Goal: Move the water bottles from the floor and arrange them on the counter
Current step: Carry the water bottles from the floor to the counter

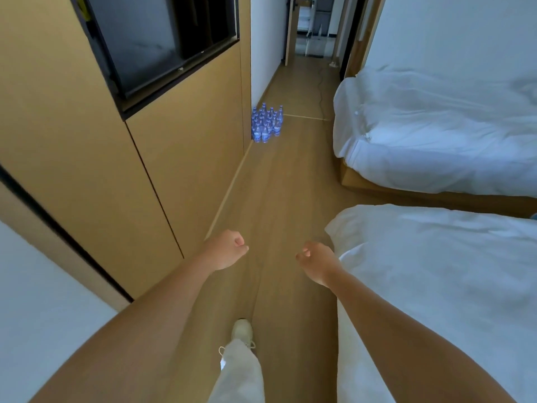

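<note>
A person walks the wooden floor (279, 184) toward the water bottles (266, 123), clustered at twelve o'clock against the wall corner; left hand (228, 251) and right hand (318, 261) loosely curled, fingers grasping nothing; best crouch close before lifting.

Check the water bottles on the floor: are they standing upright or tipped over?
Upright. The water bottles stand clustered on the wooden floor against the corner of the wall panel, caps pointing up; none lies on its side.
</note>
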The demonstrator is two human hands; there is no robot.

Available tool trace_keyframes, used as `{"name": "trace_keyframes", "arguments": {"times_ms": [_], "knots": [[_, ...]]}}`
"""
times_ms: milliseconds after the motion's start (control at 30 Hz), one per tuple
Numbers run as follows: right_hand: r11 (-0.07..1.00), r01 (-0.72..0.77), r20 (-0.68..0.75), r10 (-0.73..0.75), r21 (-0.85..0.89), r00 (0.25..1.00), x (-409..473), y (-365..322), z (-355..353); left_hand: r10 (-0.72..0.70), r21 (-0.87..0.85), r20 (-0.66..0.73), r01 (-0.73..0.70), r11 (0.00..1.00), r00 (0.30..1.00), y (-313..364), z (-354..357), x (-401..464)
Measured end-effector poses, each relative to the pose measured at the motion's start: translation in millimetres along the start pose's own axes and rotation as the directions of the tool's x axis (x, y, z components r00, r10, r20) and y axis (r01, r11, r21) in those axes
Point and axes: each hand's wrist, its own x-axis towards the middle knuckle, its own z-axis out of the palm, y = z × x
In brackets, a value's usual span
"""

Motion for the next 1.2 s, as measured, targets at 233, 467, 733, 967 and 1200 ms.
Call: {"name": "trace_keyframes", "arguments": {"times_ms": [233,467,733,967,1200], "knots": [[0.999,-0.031,-0.079,0.028,-0.040,0.996,156,-43,-48,0.075,0.022,-0.006,-0.075,0.997,0.997,8,-79,171],[0.997,-0.058,-0.105,0.053,-0.051,0.993,289,-85,-91,0.103,-0.020,-0.009,-0.103,0.994,0.995,12,-147,318],[0.997,-0.050,-0.125,0.043,-0.051,0.991,425,-103,-129,0.097,-0.023,0.014,-0.097,0.995,0.995,26,-177,448],[0.998,-0.018,-0.094,0.012,-0.065,0.996,573,-100,-182,0.082,-0.016,-0.008,-0.082,0.997,0.997,57,-208,600],[0.996,0.015,-0.096,-0.023,-0.085,0.995,730,-95,-272,0.027,-0.060,-0.031,-0.029,0.998,0.999,115,-241,750]]}}
